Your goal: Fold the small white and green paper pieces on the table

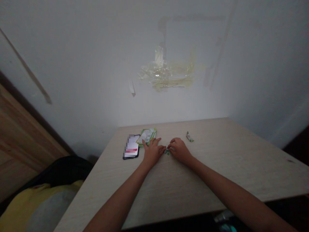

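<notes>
Partly hidden by the fingers, a small green scrap (167, 151) of unclear shape sits at the wood-grained counter (169, 190), between the hands. The left hand (151, 152) pinches it, other fingers fanned toward a flat, glossy packet (147, 135); the right hand (180, 150), fingers curled, pinches its opposite side. Pixelation obscures part of the phone (132, 149).
</notes>
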`<state>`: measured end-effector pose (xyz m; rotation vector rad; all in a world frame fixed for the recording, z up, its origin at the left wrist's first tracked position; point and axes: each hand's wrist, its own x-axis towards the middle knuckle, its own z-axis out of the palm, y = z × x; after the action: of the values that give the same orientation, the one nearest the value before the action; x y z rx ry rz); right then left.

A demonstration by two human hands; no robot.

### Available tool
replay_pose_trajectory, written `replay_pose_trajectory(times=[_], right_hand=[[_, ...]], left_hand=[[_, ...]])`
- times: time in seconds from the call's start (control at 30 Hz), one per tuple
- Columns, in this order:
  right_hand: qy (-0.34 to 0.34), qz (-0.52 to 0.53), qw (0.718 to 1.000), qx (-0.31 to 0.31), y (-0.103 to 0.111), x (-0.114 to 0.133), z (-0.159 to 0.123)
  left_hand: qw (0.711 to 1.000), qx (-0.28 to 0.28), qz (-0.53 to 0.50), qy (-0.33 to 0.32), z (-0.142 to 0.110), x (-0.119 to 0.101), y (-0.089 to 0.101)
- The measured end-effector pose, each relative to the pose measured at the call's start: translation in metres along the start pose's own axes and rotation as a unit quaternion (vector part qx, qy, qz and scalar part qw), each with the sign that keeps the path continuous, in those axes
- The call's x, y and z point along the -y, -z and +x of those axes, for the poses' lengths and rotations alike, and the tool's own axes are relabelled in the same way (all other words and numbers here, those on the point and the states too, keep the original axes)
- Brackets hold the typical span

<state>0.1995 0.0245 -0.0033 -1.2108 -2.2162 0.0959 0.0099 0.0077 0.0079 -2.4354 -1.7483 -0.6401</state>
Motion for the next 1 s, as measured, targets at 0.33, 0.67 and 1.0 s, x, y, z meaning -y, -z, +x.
replay_pose_trajectory(times=[0.33, 0.67, 1.0], right_hand=[[-0.035, -0.073, 0.996, 0.030, 0.006, -0.001, 0.000], [0.012, -0.010, 0.999, 0.034, 0.004, -0.012, 0.001], [0.084, -0.043, 0.995, 0.039, 0.009, -0.001, 0.000]], left_hand=[[0.999, 0.022, -0.029, 0.010, -0.002, 0.004, 0.005], [1.000, 0.015, -0.025, 0.004, -0.001, 0.006, 0.000], [1.000, 0.021, -0.015, 0.015, 0.001, 0.003, 0.003]])
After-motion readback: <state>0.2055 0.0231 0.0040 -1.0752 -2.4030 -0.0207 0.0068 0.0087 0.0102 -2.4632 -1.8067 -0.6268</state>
